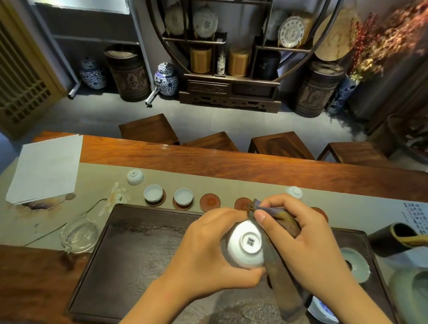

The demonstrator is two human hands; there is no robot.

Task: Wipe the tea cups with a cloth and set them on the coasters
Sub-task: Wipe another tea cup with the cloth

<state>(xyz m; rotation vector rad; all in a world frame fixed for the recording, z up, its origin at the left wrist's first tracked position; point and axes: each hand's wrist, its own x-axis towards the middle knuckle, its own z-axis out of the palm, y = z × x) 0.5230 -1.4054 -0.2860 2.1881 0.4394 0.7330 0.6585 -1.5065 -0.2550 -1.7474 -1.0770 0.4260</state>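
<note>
Now wiping cup 3, held upside down over the near tray.

My left hand point(203, 248) grips the white tea cup point(247, 245), foot toward me; my right hand point(300, 240) pinches the dark cloth point(276, 271) against its right side. Beyond, 2 wiped cups point(153, 193) point(184, 196) sit on the leftmost coasters. At least 2 bare coasters point(209, 202) wait to their right, and 2 upturned cups point(135, 177) point(294, 192) stand farther back, likely unwiped.

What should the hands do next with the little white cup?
Probably keep rubbing a moment, then set it down. The left hand holds the cup bottom-up, and the right hand presses the cloth against its side. Two cups already sit on coasters; the next coaster is bare.
</note>
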